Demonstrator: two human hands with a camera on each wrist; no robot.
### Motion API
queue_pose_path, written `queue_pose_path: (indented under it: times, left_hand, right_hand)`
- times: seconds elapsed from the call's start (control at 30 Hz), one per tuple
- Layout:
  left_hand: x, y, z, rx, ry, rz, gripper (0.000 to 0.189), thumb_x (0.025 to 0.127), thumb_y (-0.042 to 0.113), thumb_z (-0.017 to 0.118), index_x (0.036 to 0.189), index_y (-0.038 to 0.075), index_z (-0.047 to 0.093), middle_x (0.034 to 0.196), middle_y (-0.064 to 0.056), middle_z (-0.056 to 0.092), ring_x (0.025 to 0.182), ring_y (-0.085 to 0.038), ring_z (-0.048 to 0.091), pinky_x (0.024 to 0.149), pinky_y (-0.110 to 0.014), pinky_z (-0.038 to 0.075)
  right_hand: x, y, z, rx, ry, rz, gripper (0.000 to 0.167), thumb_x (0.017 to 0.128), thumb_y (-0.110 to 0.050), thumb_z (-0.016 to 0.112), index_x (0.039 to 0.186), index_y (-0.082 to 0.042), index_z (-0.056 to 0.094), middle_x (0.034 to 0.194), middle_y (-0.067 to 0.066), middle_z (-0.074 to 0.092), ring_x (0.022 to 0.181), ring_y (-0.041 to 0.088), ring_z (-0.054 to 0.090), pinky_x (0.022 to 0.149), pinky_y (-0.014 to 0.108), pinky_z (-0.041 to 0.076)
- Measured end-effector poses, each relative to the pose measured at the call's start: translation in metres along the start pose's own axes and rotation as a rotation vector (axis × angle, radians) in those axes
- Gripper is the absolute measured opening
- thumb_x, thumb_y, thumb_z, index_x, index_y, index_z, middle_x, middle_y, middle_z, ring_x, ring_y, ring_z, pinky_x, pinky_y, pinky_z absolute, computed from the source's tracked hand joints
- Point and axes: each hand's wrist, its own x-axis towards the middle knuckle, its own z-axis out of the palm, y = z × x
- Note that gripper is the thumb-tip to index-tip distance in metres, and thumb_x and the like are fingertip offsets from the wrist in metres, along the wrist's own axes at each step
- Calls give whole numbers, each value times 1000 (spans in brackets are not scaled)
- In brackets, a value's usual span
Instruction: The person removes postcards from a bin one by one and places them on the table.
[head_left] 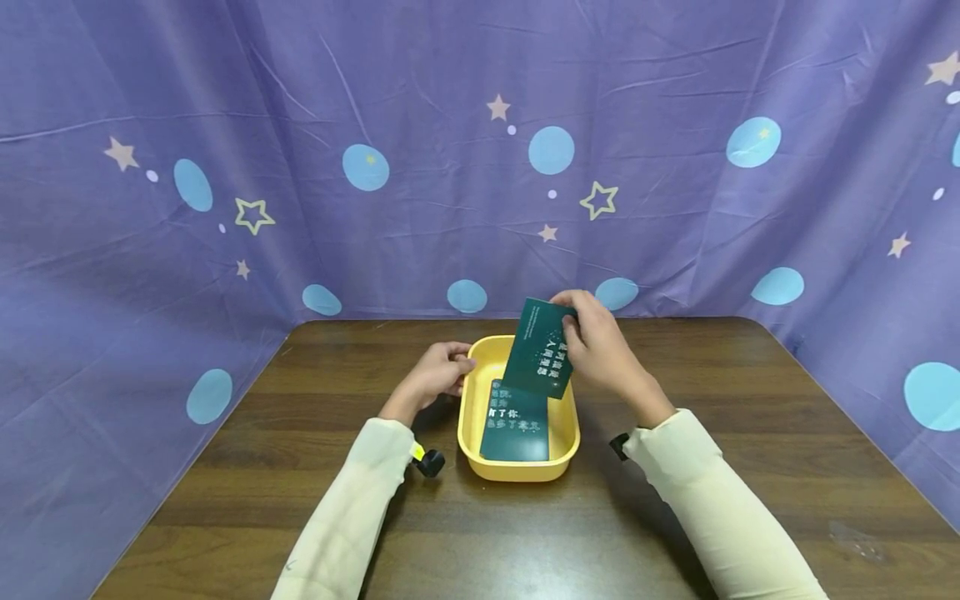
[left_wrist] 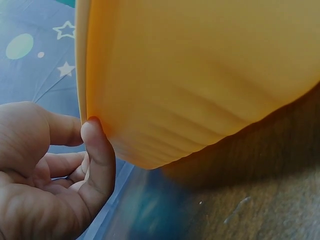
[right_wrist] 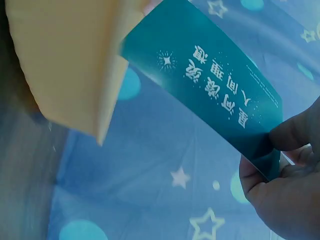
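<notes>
A yellow plastic tray (head_left: 517, 472) stands on the wooden table. My left hand (head_left: 441, 369) pinches its left rim; in the left wrist view thumb and finger meet at the rim of the tray (left_wrist: 200, 75). Inside the tray lies a dark green card (head_left: 517, 446) with white printed characters. My right hand (head_left: 600, 342) holds another green card (head_left: 536, 342) by one edge, tilted above the tray and overlapping the lower card in the head view. White characters and a small starburst show on the held card (right_wrist: 200, 85) in the right wrist view.
The brown wooden table (head_left: 300, 500) reaches back to a purple curtain (head_left: 450, 225) printed with stars and blue dots. A small clear plastic scrap (head_left: 857, 540) lies at the right. Black wrist cameras, one of them here (head_left: 431, 463), sit at both cuffs.
</notes>
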Motion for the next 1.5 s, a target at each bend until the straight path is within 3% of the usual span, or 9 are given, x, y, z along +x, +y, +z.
queue_pose_path:
  times: [0.13,0.3,0.57,0.8,1.0,1.2,1.27,1.33,1.5]
  left_hand:
    - [-1,1,-1,-5,-1,-2,42,102,5,57,143,-5,52,106,-20,59,64,-14,56,55,-24,57]
    - [-2,1,-1,-15,4,-4,41,102,5,57,142,-6,52,106,-21,59,64,-14,57,55,-25,57]
    - [-2,2,-1,-16,13,-10,40,102,5,58,141,-4,54,109,-22,60,66,-15,58,56,-25,58]
    - [-3,3,1,-16,18,-10,40,102,5,58,141,-5,54,105,-20,59,64,-15,57,54,-24,57]
    - [-4,3,2,-12,17,-9,41,102,4,58,141,-6,53,103,-20,58,63,-14,55,53,-23,56]
    - [-3,3,2,-7,16,-7,40,102,4,58,140,-5,54,106,-22,59,63,-13,56,53,-23,56]
    - [-3,3,2,-6,16,-10,39,102,5,58,140,-5,55,107,-22,59,63,-13,56,53,-23,56]
    - [-3,3,2,-5,17,-14,39,102,5,58,140,-4,55,107,-22,59,64,-14,56,53,-23,56]
    - [-3,3,1,-5,23,-17,40,102,5,59,140,-4,55,109,-23,60,64,-14,57,54,-23,56]
  right_hand:
    - [2,8,-19,3,86,51,26,100,6,43,121,3,58,108,17,60,88,27,54,75,40,47]
    - [3,22,-43,4,153,154,27,100,3,41,121,4,58,113,20,62,90,29,55,79,40,45]
    - [-2,48,-69,12,123,363,33,100,-5,34,124,0,56,119,20,61,97,31,54,82,43,43]
    - [-13,83,-68,-24,-1,464,34,101,-7,31,124,2,53,128,25,57,111,39,51,92,50,42]
    - [-20,109,-56,-42,-106,493,29,98,-5,35,117,2,55,120,25,60,108,37,54,86,44,45]
    - [-27,118,-50,-41,-273,495,27,95,-4,46,120,2,50,119,24,57,107,37,52,87,44,44]
    - [-29,120,-47,-38,-345,485,35,92,-4,53,125,3,47,120,26,56,107,38,52,89,47,46]
    - [-32,123,-45,-19,-422,485,48,90,-5,60,133,4,42,132,30,51,118,43,48,97,55,43]
    - [-36,127,-37,30,-546,515,74,84,-1,69,146,3,29,153,35,26,140,57,16,112,75,19]
